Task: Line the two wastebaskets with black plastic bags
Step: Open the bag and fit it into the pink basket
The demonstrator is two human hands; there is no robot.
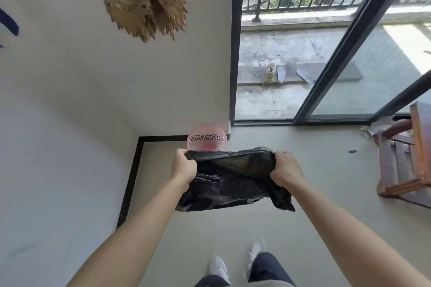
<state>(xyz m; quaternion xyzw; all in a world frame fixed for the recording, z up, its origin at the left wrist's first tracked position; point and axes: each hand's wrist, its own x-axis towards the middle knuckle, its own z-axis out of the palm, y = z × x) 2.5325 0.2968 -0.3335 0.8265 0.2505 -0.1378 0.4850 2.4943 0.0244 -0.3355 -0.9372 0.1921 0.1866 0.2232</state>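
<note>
Bag (233, 177) hangs stretched between your left hand (183, 168) and right hand (285, 168), both clamped on its mouth, with the pink basket (207, 139) dead ahead on the floor, equally near both.

Both bare forearms reach up from the bottom corners toward the centre of the frame. The left hand (183, 166) and right hand (285, 168) sit level with each other, well apart — each closed in a fist, knuckles up, fingers curled under.
</note>
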